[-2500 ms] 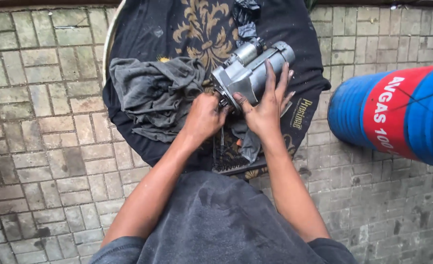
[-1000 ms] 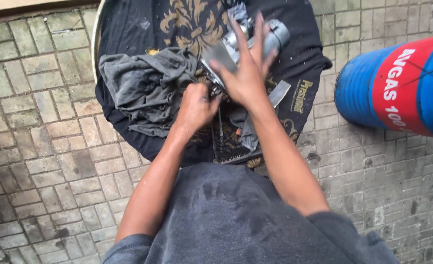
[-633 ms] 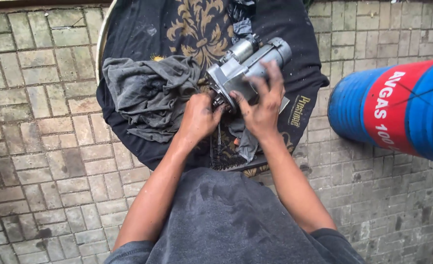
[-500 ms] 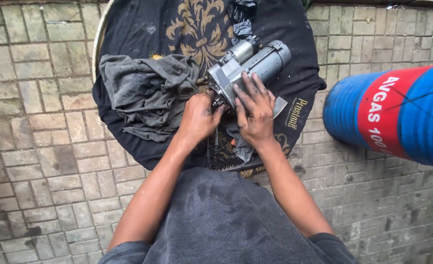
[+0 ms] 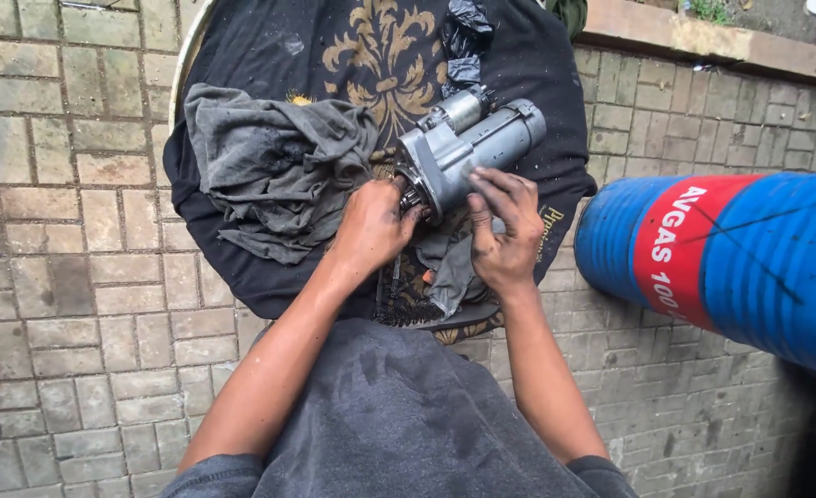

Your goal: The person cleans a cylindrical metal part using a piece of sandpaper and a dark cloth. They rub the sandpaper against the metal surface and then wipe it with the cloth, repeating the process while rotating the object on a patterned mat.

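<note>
Starter motor: your right hand has slid lower, fingertips resting; left hand grips its end. Blue drum crowds right.

A silver-grey motor lies on a black cloth with a gold ornamental print. Beside it sits a dark grey rag. The drum is blue with a red band. Paving is grey-beige brick.

Motor on the cloth-covered table, rag to its left, drum at right.
</note>
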